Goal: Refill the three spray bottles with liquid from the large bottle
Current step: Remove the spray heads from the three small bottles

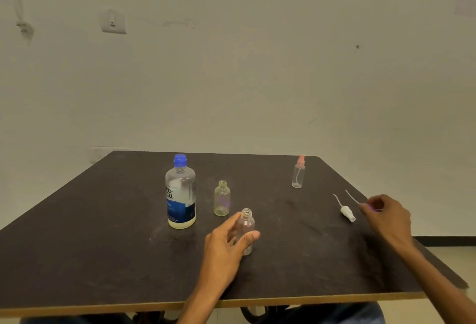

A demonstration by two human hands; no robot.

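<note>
Left hand [226, 241] wraps loosely around the nearest clear spray bottle [246, 228], thumb in front, fingers behind; the bottle stands upright, uncapped, near the front-centre of the dark tabletop [77, 246]. Right hand [386, 215] sits out to the right, fingers curled, pinching what looks like a spray head with its thin tube [351, 197] sticking out up-left; blur makes the grip hard to confirm. Just left of that hand a white spray head [347, 213] lies on its side on the tabletop, tube trailing away. Further back, left of the held bottle, a second uncapped bottle [221, 198], yellowish, stands upright. Beside it to the left is the large bottle [180, 192], blue cap on, blue label, pale liquid low in the base. Far right, a third spray bottle [298, 173] stands with its pink spray top on, well apart from both hands.
</note>
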